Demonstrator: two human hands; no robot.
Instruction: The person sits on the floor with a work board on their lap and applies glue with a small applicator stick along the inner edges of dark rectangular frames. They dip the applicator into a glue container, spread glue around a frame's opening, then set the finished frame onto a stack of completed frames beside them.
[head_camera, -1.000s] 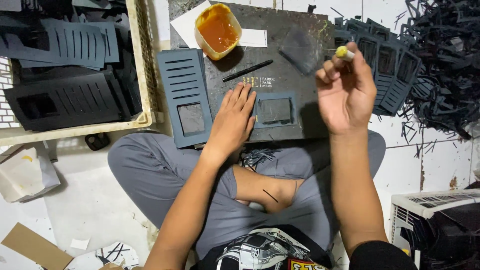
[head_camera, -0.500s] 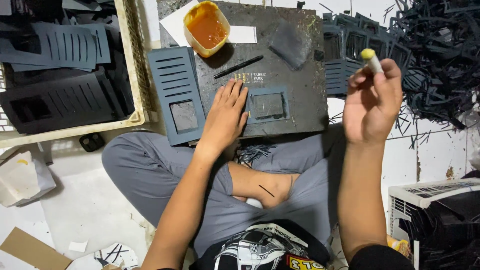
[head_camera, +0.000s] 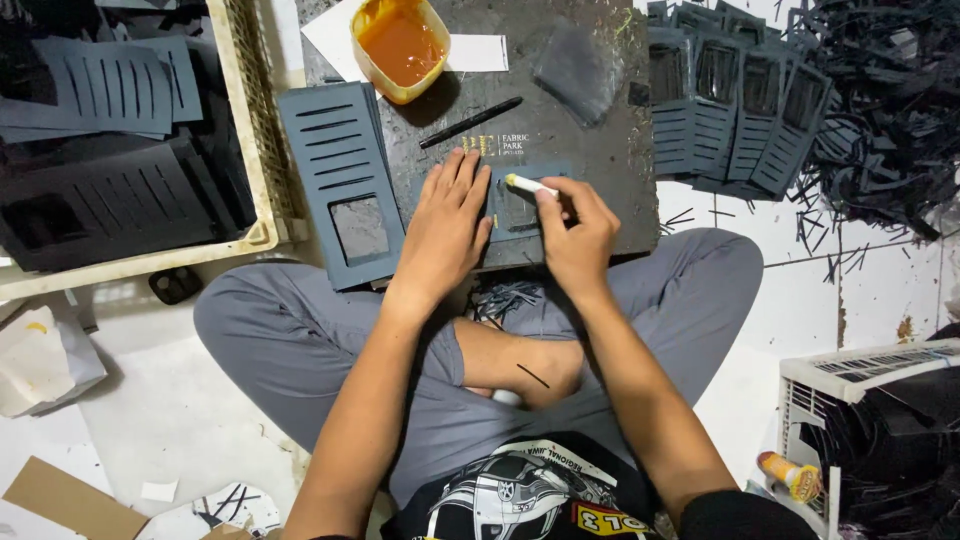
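head view: left hand (head_camera: 445, 225) lies flat, pinning a small dark blue frame-shaped cutout (head_camera: 520, 205) on the board; right hand (head_camera: 578, 235) pinches a white yellow-tipped applicator (head_camera: 530, 185). glue could smear if the cutout slips.

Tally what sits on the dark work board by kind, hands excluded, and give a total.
Tub of orange glue: 1
Black stick: 1
White paper sheet: 1
Small dark frame piece: 1
Glue applicator in the right hand: 1
Total: 5

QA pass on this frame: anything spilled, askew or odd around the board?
Nothing spilled: the orange glue tub sits upright. Black offcut strips litter the floor at far right, and one stray sliver lies on the person's foot.
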